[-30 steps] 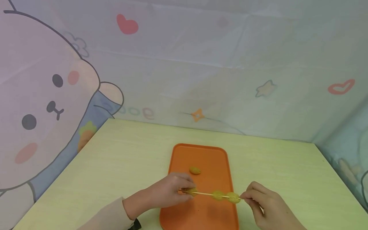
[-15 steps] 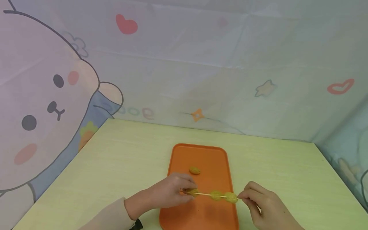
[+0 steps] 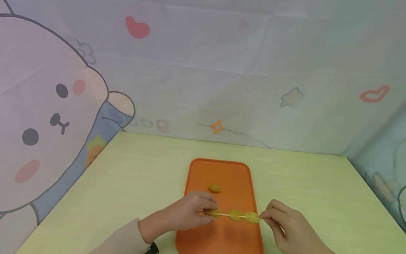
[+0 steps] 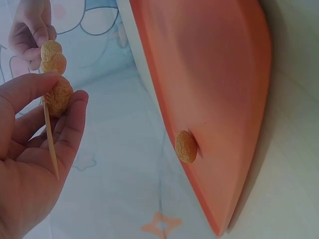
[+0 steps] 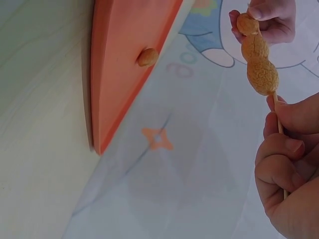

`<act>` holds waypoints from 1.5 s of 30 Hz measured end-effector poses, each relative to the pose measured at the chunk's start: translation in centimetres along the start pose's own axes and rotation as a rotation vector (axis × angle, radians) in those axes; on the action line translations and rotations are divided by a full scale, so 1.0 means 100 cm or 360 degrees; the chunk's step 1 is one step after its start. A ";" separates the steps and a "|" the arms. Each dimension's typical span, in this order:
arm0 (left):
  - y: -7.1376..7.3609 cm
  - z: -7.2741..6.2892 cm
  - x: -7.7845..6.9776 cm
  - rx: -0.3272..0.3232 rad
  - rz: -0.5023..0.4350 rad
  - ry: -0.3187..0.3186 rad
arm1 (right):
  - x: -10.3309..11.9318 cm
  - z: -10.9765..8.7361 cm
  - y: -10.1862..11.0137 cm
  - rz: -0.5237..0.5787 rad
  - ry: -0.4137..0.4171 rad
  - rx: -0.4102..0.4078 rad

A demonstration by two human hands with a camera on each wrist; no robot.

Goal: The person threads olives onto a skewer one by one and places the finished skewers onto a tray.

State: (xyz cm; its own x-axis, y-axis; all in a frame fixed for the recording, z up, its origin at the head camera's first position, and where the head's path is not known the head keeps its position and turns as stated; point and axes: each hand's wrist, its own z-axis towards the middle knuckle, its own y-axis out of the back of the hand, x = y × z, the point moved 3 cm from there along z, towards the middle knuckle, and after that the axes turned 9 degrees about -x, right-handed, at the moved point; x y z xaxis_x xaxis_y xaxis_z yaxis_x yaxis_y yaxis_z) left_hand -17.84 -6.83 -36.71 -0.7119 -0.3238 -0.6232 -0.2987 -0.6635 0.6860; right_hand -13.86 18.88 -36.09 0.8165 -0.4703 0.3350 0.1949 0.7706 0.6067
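Over the orange tray [image 3: 226, 174], a thin wooden skewer [image 3: 224, 214] runs level between my two hands, threaded through three wrinkled, yellow-brown food balls. My left hand [image 3: 191, 210] pinches one ball [image 4: 59, 94] between thumb and fingers. Past that ball, the skewer's bare end points across the left palm in the left wrist view. The other two balls [image 3: 235, 215] sit side by side, nearer my right hand [image 3: 287, 224]. That hand grips the skewer's opposite end just beyond the outermost ball [image 5: 262, 77]. Its curled fingers partly hide the stick.
Another wrinkled ball [image 3: 214, 188] lies loose on the tray, beyond my left hand. The tray rests on a pale yellow-green table [image 3: 142, 169]. A cartoon-printed cloth [image 3: 196, 70] hangs behind the table's far edge.
My right hand has moved slightly left, carrying the skewer and its two balls. The gap between them and the ball in my left hand has narrowed. The loose ball has stayed put.
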 end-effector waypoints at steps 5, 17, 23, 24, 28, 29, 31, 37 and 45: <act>-0.001 0.001 -0.001 0.0010 -0.0009 -0.0005 | 0.000 -0.001 -0.001 0.0023 -0.0010 0.0016; -0.005 0.005 -0.001 0.0014 0.0010 -0.0058 | 0.000 -0.003 -0.002 0.0008 0.0009 -0.0007; -0.007 0.006 -0.002 0.0005 0.0002 -0.0073 | 0.000 -0.004 -0.002 0.0020 -0.0018 0.0011; -0.007 0.006 -0.002 0.0002 0.0004 -0.0075 | 0.000 -0.004 -0.002 0.0019 -0.0021 0.0012; -0.008 0.006 -0.001 0.0004 -0.0009 -0.0065 | 0.000 -0.006 -0.002 0.0001 -0.0045 0.0009; -0.009 0.006 -0.001 0.0009 -0.0017 -0.0056 | 0.000 -0.006 -0.002 -0.0004 -0.0057 0.0008; -0.009 0.006 -0.001 0.0018 -0.0032 -0.0042 | 0.000 -0.008 -0.002 -0.0014 -0.0079 0.0006; -0.009 0.008 0.002 0.0046 -0.0027 -0.0022 | -0.004 -0.012 -0.001 0.0008 -0.0062 -0.0020; -0.004 0.012 0.004 0.0137 0.0007 0.0159 | -0.007 -0.007 0.010 -0.0022 0.0056 -0.0124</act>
State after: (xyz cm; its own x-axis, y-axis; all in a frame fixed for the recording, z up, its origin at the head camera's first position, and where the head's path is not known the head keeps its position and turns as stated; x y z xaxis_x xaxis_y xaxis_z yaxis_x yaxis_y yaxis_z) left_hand -18.76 -5.82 -36.77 -0.6479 -0.3950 -0.6513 -0.3522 -0.6027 0.7160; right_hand -13.82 20.28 -36.19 0.8319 -0.4666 0.3005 0.2467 0.7959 0.5529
